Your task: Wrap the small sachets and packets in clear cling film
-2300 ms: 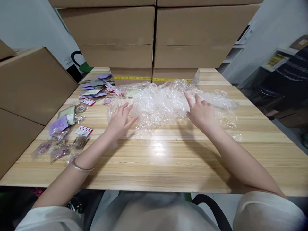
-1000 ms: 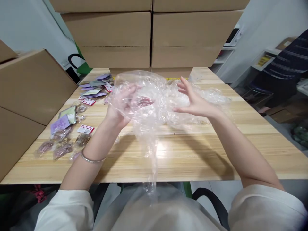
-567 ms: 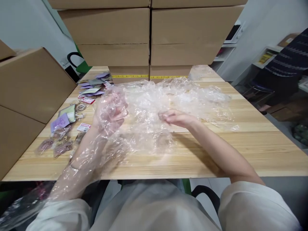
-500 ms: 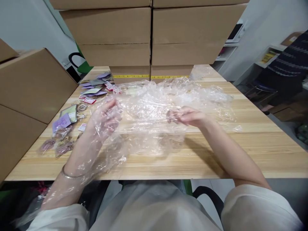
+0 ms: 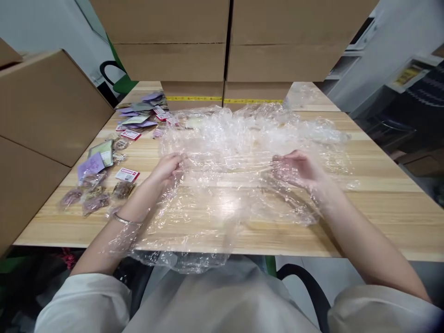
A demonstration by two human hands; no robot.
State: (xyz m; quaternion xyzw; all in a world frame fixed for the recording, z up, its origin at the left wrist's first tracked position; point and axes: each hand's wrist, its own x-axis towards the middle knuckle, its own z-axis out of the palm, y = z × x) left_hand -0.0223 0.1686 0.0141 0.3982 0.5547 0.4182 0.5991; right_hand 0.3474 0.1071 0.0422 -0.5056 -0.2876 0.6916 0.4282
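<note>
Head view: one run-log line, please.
left hand: holds clear film | right hand: holds clear film | clear film: between hands, overhanging near edge of table | packets: left

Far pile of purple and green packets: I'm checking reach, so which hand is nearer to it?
Left. The left hand, holding clear plastic film, is on the near side of the pile, slightly right; the right hand is much farther right, across the film.

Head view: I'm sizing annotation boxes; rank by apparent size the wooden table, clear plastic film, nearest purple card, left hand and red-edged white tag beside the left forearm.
1. Wooden table
2. Clear plastic film
3. Nearest purple card and left hand: too alike to rank
4. Red-edged white tag
</note>
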